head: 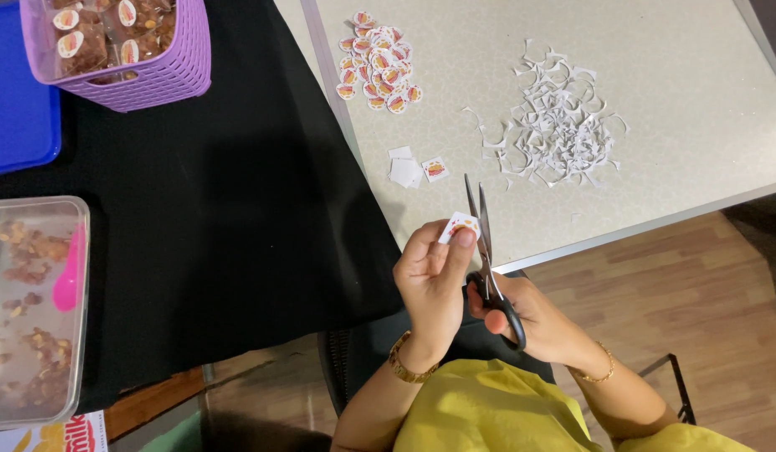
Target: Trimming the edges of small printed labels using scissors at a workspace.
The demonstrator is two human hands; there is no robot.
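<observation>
light: I see bright, even overhead | shadows: soft, dark under table (pixel 655 134) edge toward 6 o'clock | glare: none | focus: sharp centre, slight stretch at corners

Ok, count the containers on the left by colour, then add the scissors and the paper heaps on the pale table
Purple basket: 1
Blue tray: 1
Clear tub: 1
Scissors: 1
Heap of round stickers: 1
Heap of white scraps: 1
Total: 6
</observation>
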